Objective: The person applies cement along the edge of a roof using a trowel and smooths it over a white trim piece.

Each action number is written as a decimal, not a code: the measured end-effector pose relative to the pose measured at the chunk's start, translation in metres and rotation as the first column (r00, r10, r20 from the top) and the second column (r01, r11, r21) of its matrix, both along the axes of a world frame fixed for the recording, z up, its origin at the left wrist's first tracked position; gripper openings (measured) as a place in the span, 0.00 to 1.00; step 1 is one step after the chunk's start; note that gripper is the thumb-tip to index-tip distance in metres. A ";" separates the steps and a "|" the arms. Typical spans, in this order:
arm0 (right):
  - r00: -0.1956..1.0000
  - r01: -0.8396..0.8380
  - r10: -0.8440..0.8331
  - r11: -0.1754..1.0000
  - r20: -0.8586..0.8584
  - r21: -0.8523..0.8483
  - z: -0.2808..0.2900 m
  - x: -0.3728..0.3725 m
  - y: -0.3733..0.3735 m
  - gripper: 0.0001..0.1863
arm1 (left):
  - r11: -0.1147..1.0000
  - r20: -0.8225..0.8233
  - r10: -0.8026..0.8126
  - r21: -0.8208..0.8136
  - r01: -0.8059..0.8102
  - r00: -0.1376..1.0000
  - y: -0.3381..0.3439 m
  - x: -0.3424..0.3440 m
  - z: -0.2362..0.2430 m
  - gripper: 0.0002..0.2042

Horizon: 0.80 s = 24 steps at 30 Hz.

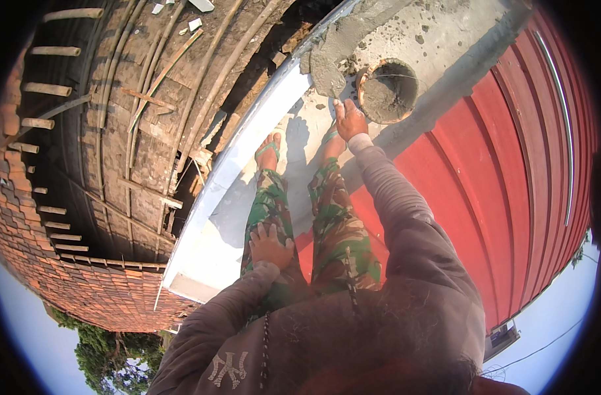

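My left hand (271, 249) lies on the left leg of my camouflage trousers (267, 204), fingers spread, holding nothing. My right hand (350, 120) reaches down beyond my right foot, its fingers bent together at the edge of a patch of wet grey mortar (333, 49). Whatever is in those fingers, if anything, cannot be made out. Just to the right of that hand stands a round bucket (407, 74) with a mortar-crusted rim. Grey mortar (384, 97) lies inside it. The mortar patch spreads over a pale concrete ledge (438, 33) under my sandalled feet.
A white edge (248, 141) bounds the ledge on the left, with a drop beyond. Below it lie old boards and poles (155, 99), beside a tiled roof (96, 296). Red metal roofing (471, 171) slopes away on the right. Mortar splashes dot the ledge.
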State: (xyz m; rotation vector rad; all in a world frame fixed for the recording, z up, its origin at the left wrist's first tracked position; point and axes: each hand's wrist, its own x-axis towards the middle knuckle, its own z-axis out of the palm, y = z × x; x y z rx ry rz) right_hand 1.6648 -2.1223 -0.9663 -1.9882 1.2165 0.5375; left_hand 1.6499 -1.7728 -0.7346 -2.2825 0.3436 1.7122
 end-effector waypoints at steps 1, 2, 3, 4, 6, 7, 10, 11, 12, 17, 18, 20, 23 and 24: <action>1.000 -0.023 0.022 0.999 -0.016 -0.042 0.007 0.005 -0.006 0.27 | 1.000 0.006 0.003 -0.008 -0.003 1.000 0.000 -0.001 0.000 0.39; 0.998 -0.049 0.046 0.995 -0.033 -0.082 0.013 0.011 -0.019 0.27 | 1.000 -0.001 0.000 0.000 0.000 1.000 0.000 -0.002 0.000 0.39; 0.996 -0.073 0.066 0.989 -0.051 -0.127 0.020 0.016 -0.036 0.27 | 1.000 -0.008 -0.006 0.003 0.006 1.000 -0.001 -0.001 0.000 0.39; 0.997 -0.072 0.067 0.977 -0.035 -0.199 0.016 0.019 -0.058 0.28 | 1.000 -0.014 -0.012 0.005 0.012 1.000 -0.002 0.000 0.000 0.39; 0.999 -0.054 0.049 0.952 -0.024 -0.301 0.006 0.028 -0.109 0.29 | 1.000 -0.007 -0.013 0.003 0.013 1.000 -0.001 -0.002 0.001 0.39; 0.999 -0.032 0.023 0.941 -0.030 -0.338 0.004 0.034 -0.133 0.29 | 1.000 -0.004 -0.012 0.000 0.012 1.000 0.000 -0.002 0.001 0.39; 1.000 0.029 -0.030 0.947 0.002 -0.319 -0.007 0.047 -0.184 0.30 | 1.000 0.004 -0.019 -0.003 0.019 1.000 0.004 -0.004 -0.002 0.40; 0.998 0.063 -0.053 0.963 0.044 -0.263 -0.020 0.045 -0.186 0.29 | 1.000 0.000 -0.016 0.004 0.016 1.000 0.005 -0.004 -0.003 0.40; 0.993 0.103 -0.088 0.971 0.078 -0.216 -0.045 0.029 -0.188 0.29 | 1.000 -0.011 -0.023 0.001 0.023 1.000 0.004 0.000 -0.005 0.40; 0.979 0.096 -0.048 0.967 0.200 -0.234 -0.045 -0.009 -0.070 0.24 | 0.999 -0.004 0.036 0.011 -0.036 0.999 0.004 0.004 -0.003 0.39; 0.995 -0.003 0.037 0.942 0.095 -0.337 -0.036 -0.022 -0.048 0.22 | 0.999 -0.002 0.045 0.011 -0.045 0.999 0.006 0.004 -0.003 0.40; 0.999 0.046 -0.043 0.987 0.025 -0.155 0.003 -0.024 -0.036 0.22 | 0.996 0.005 0.085 0.013 -0.085 0.996 0.007 0.001 -0.003 0.40; 0.988 -0.155 0.156 0.951 -0.016 -0.267 0.072 0.025 -0.074 0.20 | 0.991 0.023 0.137 0.009 -0.137 0.990 0.006 0.003 -0.002 0.40; 0.954 -0.300 0.283 0.867 -0.102 -0.398 0.098 0.052 -0.092 0.19 | 0.989 0.031 0.148 -0.003 -0.148 0.988 0.006 0.005 -0.002 0.40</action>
